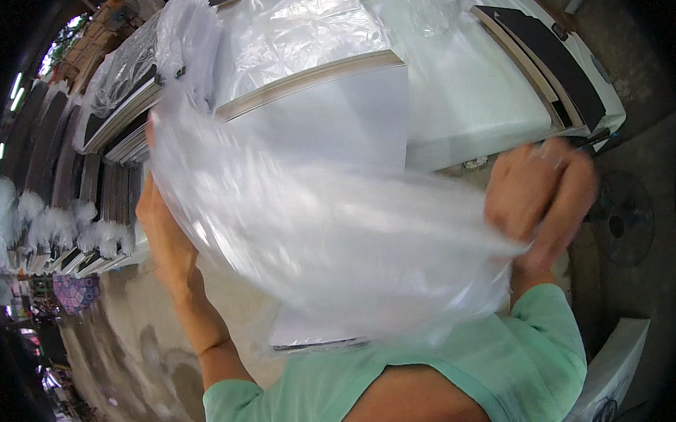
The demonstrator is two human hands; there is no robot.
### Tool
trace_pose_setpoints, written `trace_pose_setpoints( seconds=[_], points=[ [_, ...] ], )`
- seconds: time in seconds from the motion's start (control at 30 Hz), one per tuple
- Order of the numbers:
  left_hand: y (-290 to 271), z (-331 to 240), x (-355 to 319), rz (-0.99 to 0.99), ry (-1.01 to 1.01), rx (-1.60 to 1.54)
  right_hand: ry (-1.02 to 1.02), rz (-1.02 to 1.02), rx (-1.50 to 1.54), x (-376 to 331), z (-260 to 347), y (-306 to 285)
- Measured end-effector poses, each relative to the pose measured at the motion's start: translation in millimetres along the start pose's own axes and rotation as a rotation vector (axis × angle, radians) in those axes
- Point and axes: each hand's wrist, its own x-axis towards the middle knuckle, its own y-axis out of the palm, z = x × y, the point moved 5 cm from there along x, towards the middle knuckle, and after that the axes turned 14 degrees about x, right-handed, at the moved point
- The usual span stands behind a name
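- Head view: your right hand [541,198] is curled tight, pinching the right edge of the clear plastic film [331,234]. Motion blur there, but the grip reads closed.
- Your left hand [161,219] is up at the film's left edge, fingers mostly behind it. Can't tell whether they're pinching or just bracing.
- Film sits right in front of you, spread between both hands, over the near part of the white-topped board stack [341,120]. Bag or loose sheet: can't tell, too blurred.
- Dark-edged white piece [305,329] shows under the film at the near end, just by your chest. Can't tell if it belongs to the stack.
- Risk: film could tear or stretch if you pull hard right against a fixed left side.
- Risk: film could snag a board corner and drag the top boards out of line, if it's pulled low across the stack.
- Risk: film hides the near boards from you, so a skewed edge could go unnoticed.
- Count: hands two; film in hand one; white-topped stack one; dark-edged piece one.
- Count: black-topped boards [546,58] at the far right of the white surface [474,126], at least two. Loose clear plastic [307,31] at the far side, one heap, layers uncountable. Wrapped bundles [37,149] on the left, several, overlapping too much to count.
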Motion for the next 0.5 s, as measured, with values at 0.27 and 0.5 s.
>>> trace_pose_setpoints(
  seconds=[0.27, 0.5],
  points=[
    [57, 22, -73, 0.272, -0.414, -0.798, 0.715, -0.136, 0.105, -33, -59, 18],
    [69, -30, -40, 0.84, 0.565, -1.036, 0.57, 0.012, -0.481, -36, -80, 34]
  ],
)
